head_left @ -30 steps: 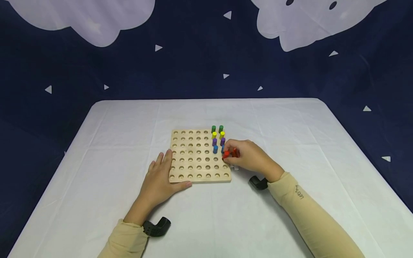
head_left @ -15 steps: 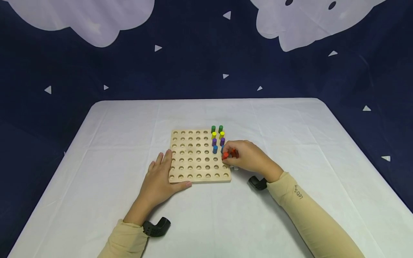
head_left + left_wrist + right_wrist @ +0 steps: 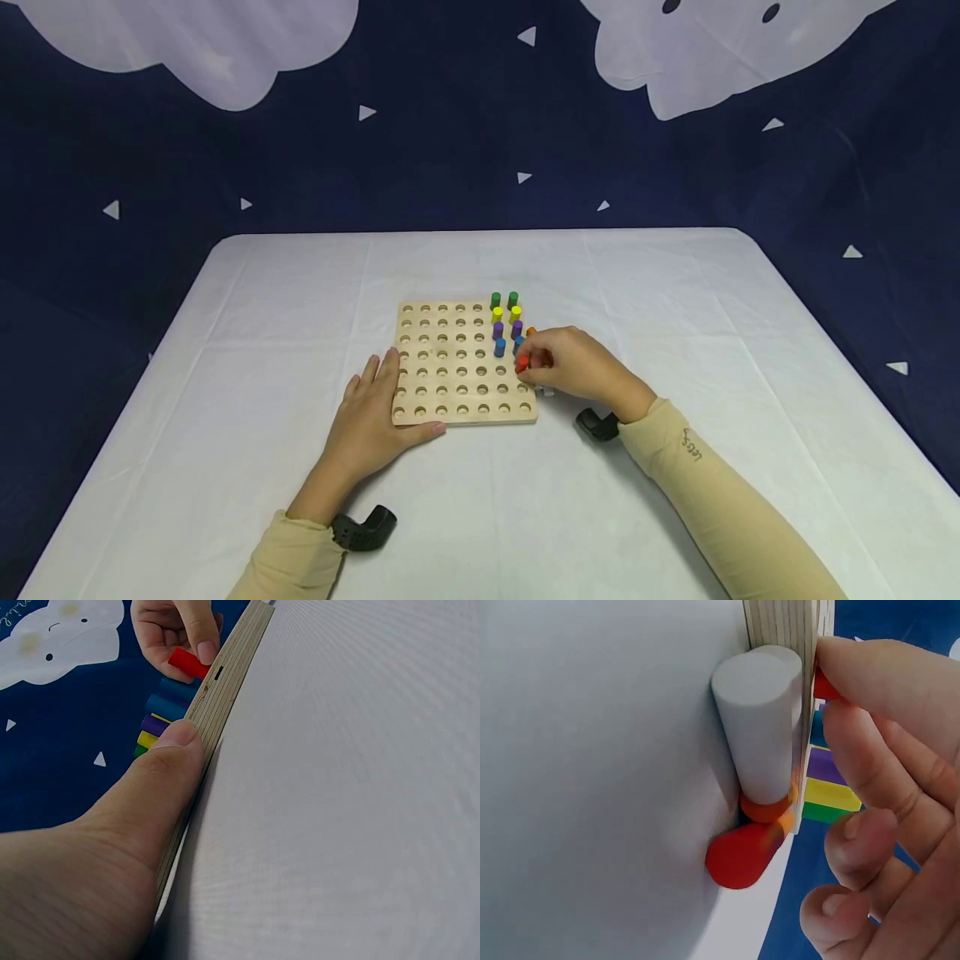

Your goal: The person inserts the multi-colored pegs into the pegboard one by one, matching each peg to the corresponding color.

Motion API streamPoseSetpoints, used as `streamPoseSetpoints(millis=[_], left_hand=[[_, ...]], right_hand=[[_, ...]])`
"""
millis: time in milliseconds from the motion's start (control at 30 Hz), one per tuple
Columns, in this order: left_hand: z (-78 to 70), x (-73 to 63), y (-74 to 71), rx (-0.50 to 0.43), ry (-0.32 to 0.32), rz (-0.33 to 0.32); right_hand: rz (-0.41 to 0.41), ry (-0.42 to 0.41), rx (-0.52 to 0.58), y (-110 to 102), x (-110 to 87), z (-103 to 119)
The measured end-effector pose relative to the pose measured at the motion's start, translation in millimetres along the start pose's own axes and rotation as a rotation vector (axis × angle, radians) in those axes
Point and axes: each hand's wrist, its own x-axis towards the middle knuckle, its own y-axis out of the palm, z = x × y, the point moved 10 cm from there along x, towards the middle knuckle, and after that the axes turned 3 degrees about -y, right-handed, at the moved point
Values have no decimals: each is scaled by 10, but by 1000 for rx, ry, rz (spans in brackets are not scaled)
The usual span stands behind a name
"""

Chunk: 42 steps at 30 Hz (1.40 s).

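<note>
A wooden pegboard point(image 3: 452, 400) lies flat on the table. My left hand point(image 3: 363, 425) rests along its left edge, fingers straight, thumb against the front edge. Thumb and index finger of my right hand point(image 3: 570, 362) pinch a red peg point(image 3: 522, 364) at the board's right column, just in front of a blue peg point(image 3: 518, 343). Whether that red peg sits in its hole is hidden. Two columns of green, yellow, purple and blue pegs stand behind. In the right wrist view, the other fingers curl loosely without anything visible in them.
Beside the board's right edge, white pegs point(image 3: 754, 720), orange pegs point(image 3: 765, 808) and another red peg point(image 3: 739, 859) lie on the white table point(image 3: 300, 283). A dark blue backdrop point(image 3: 450, 167) hangs behind.
The right hand stays nearly in place, its red peg shifting slightly left. A reddish shape seen inside its curl is gone from sight; an orange peg end now shows behind the hand.
</note>
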Motion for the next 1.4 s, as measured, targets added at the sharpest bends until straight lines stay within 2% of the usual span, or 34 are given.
streamPoseSetpoints(millis=[267,400,533,667,800,1067,1167,1400], left_hand=[[0,1,14,-3,-4,3],[3,2,17,0,-3,0],[7,2,14,-2,0,-1],[3,-1,14,-2,4,-3],[3,-1,17,2,5,-4],[3,0,13,-1,7,-9],[0,-1,11,2,8,-10],[-8,-4,-3,1,9,-14]], right_hand=[[-26,19,57,-179,-121,-149],[-32,55,26,-270,-167,-316],[26,98,-24,-234,-161,-460],[72,136,-24,-165,-153,-539],[83,157,-34,-141,-152,-538],[77,239,-160,-173,-171,-603],[61,233,-151,-185,-185,-633],[-8,184,-47,-227,-210,-680]])
